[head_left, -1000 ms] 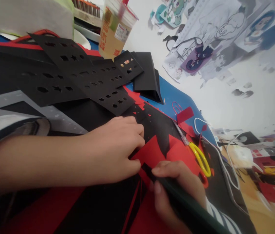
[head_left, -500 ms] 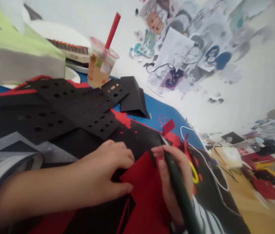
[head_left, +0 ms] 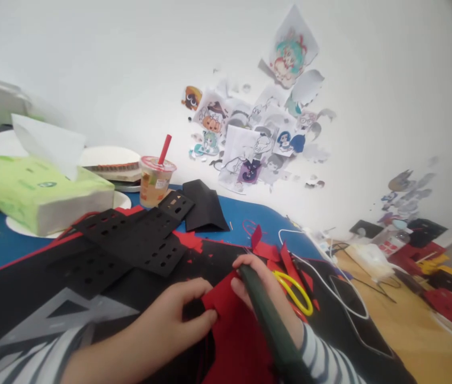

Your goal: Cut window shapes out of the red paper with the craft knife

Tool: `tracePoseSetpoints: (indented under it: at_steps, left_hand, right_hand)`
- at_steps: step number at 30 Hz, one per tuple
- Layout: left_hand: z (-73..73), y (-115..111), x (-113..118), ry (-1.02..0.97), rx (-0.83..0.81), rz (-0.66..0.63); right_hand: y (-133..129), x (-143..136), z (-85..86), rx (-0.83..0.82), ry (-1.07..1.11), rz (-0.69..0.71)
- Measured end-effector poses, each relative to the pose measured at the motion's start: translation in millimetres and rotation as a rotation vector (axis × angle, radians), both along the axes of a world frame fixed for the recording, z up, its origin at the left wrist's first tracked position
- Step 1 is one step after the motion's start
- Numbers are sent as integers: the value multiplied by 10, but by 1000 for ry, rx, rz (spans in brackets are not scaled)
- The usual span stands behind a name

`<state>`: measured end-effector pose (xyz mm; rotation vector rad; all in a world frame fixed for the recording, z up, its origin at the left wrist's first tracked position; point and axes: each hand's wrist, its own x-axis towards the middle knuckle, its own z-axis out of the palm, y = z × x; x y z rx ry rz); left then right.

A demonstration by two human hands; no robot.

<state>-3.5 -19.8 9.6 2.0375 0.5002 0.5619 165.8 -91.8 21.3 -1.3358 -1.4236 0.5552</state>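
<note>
My left hand (head_left: 181,314) pinches the left edge of a folded red sheet (head_left: 237,341) between thumb and fingers. At the sheet's upper right, my right hand (head_left: 261,282) is closed round a dark green, long-handled tool (head_left: 269,320); its tip is hidden by my fingers. The sheet stands over a black mat (head_left: 153,293). Yellow scissor-like handles (head_left: 295,293) lie just right of my right hand. To the left of my left hand is a translucent triangle ruler (head_left: 63,314).
Black cut-out card (head_left: 129,234) and a folded black piece (head_left: 205,208) lie behind my hands. Further back stand a drink cup (head_left: 156,184) and a tissue pack (head_left: 45,192). Red scraps (head_left: 189,241), a white cable (head_left: 330,282) and a phone (head_left: 362,320) are also there.
The view has tilted up, showing more wall and the tissue pack. My left thumb and fingers have closed on the red sheet's edge. The yellow handles show more fully.
</note>
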Motion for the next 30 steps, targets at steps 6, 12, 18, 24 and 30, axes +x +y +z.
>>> tracePoseSetpoints:
  at_steps: [6,12,18,24,30]
  left_hand:
    - [108,-5,-29,-40,-243,-16]
    - [-29,99,-7,145,-173,7]
    - [-160,184,-23,249,337,30]
    - [-197,196,-26,209,431,10]
    - [-209,195,-21,237,468,-12]
  right_hand:
    - [-9,-140,-95,-149,611,103]
    - [23,-26,-34,-110,539,32]
    - [-91,201,116,61,-48,-52]
    - [-112,-26,-192,-100,-170,139]
    - [-57,-123,-298,-128,-222,20]
